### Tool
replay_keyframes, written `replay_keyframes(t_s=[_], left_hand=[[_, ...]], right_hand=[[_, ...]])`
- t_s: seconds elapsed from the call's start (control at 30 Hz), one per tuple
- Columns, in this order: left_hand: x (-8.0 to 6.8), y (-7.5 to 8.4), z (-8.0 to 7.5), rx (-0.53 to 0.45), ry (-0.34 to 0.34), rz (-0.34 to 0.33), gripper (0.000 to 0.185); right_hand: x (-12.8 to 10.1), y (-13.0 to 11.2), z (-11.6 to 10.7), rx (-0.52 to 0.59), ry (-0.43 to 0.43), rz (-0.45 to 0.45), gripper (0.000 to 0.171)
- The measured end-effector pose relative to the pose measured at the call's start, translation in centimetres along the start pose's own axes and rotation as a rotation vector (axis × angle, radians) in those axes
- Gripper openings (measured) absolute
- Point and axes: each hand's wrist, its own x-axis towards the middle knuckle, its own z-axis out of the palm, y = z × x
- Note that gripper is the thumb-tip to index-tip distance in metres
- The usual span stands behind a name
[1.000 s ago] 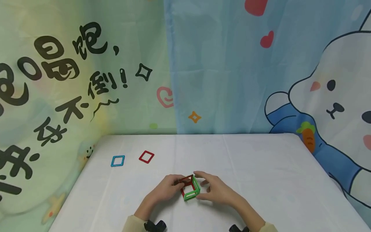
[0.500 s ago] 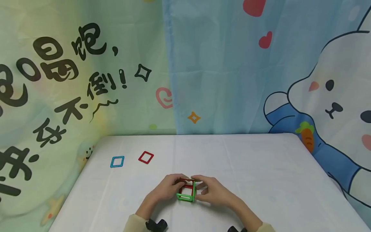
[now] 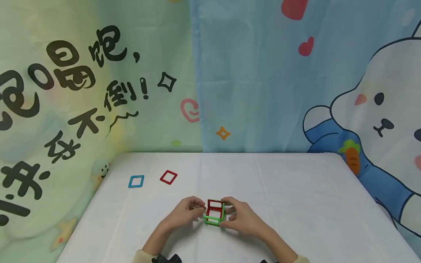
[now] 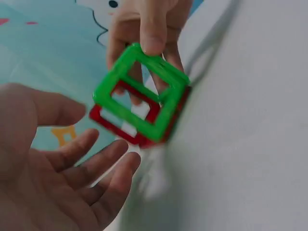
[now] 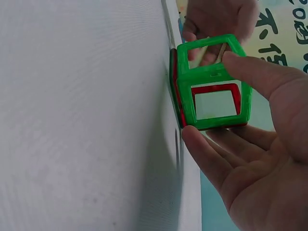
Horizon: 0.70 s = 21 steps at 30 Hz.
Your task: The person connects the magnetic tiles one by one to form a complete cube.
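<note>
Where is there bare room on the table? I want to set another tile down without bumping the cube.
The table is bare right of the right hand, out to its right edge, and along the back. The left back corner holds a blue square tile and a red square tile. It is crowded around the cube, between both hands.

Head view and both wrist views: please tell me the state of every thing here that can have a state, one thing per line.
red and green frame structure: partly assembled, standing on the table, open at the top.
right hand: pinches the structure, thumb on a green frame, fingers under it.
left hand: open beside the structure, apart from it in the left wrist view.
blue square frame: lying flat, loose.
red square frame: lying flat, loose.
</note>
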Motion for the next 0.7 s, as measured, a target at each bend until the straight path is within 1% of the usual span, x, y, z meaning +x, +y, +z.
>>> replay_keyframes(t_s=[0.07, 0.13, 0.2, 0.27, 0.37, 0.5, 0.57, 0.7], left_hand=[[-0.4, -0.3, -0.2, -0.036, -0.069, 0.019, 0.023], [-0.6, -0.7, -0.2, -0.032, -0.128, 0.056, 0.023], [-0.6, -1.0, -0.1, -0.013, -0.155, 0.093, 0.019], [-0.5, -1.1, 0.3, 0.023, -0.145, 0.121, 0.015], [-0.4, -1.1, 0.8, 0.067, -0.099, 0.116, 0.014], [-0.5, -1.1, 1.0, 0.083, -0.091, 0.102, 0.016], [-0.5, -1.1, 1.1, 0.093, -0.086, 0.11, 0.016], [-0.6, -0.9, 1.1, 0.123, -0.052, 0.123, 0.016]], right_hand=[[0.0, 0.2, 0.0, 0.005, 0.018, -0.005, 0.067], [0.0, 0.3, 0.0, 0.006, 0.032, -0.008, 0.069], [0.2, 0.4, 0.0, 0.012, 0.036, -0.015, 0.071], [0.1, 0.5, 0.0, 0.011, 0.038, -0.02, 0.073], [0.0, 0.7, -0.1, 0.021, 0.031, -0.022, 0.076], [0.0, 0.8, -0.1, 0.029, 0.02, -0.02, 0.078], [-0.1, 0.8, -0.1, 0.032, 0.016, -0.023, 0.078], [0.0, 0.8, -0.1, 0.038, 0.013, -0.039, 0.078]])
